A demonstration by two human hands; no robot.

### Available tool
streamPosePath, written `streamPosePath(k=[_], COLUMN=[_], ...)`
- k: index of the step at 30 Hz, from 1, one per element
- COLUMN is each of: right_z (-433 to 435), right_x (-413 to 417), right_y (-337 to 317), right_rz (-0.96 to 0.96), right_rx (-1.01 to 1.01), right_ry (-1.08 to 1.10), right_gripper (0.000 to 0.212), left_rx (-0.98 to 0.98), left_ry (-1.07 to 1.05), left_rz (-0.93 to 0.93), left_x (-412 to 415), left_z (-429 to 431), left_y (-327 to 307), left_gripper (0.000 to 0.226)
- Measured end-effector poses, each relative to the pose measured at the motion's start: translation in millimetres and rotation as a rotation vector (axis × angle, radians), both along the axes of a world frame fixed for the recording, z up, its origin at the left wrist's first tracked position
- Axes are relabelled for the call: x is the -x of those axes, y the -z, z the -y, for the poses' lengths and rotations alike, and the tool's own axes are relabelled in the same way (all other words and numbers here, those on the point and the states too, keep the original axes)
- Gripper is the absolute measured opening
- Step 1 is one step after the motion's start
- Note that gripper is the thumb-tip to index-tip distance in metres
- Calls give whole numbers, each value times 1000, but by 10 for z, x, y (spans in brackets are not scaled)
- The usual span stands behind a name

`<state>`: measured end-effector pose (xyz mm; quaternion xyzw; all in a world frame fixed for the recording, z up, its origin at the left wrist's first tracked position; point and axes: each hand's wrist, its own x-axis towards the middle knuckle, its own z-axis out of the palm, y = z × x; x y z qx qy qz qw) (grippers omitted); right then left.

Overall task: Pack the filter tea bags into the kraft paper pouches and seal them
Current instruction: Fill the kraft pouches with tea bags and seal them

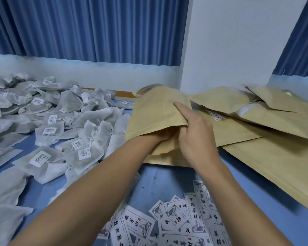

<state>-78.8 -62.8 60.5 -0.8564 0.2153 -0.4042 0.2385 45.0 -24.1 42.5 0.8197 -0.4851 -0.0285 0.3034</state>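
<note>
A kraft paper pouch (155, 110) lies tilted over the blue table, its mouth facing me. My left hand (161, 136) reaches into that mouth; its fingers are hidden inside, so I cannot tell whether they hold anything. My right hand (194, 137) grips the pouch's upper lip, thumb on top and fingers curled under the edge, holding it apart. A large heap of white filter tea bags (48, 121) with barcode tags covers the left side of the table.
More kraft pouches (256, 132) are stacked at the right, some reaching the table's right edge. Several printed paper labels (176, 221) lie near me. Behind the blue table (167, 181) stand a white wall column (220, 50) and blue curtains (89, 29).
</note>
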Motion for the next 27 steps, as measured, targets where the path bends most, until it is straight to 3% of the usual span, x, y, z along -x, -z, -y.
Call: streamPosePath(k=[3,6,8,10,12,15,20,27], right_z=[88,155,160,136,99,52,121,86], right_x=[-49,-39,-20,-22,-40,-60,-33,-43], right_y=[69,128,144,166,173,175,137,174], right_rz=[7,13,-30,-89,-152,-237,-262,-293], right_rx=[-145,-208,-199,-162,-117,-77,-28,-21], right_ry=[84,196,227,228,238,228,268,267], right_gripper=[72,67,65,65,66,69,68,69], left_rx=[-26,-159,-26,250,332,39,-235,-310], left_ry=[159,206,262,416,542,545,366,246], left_rz=[154,335,470,502,359,-11,85,42], left_x=[192,440,587,680,728,798,830,875], left_z=[-30,-317,-558,-727,-827,-860,-731,-683], left_y=[77,332,521,670,745,808,808,710], left_gripper=[46,26,26,26,30,64,91,62])
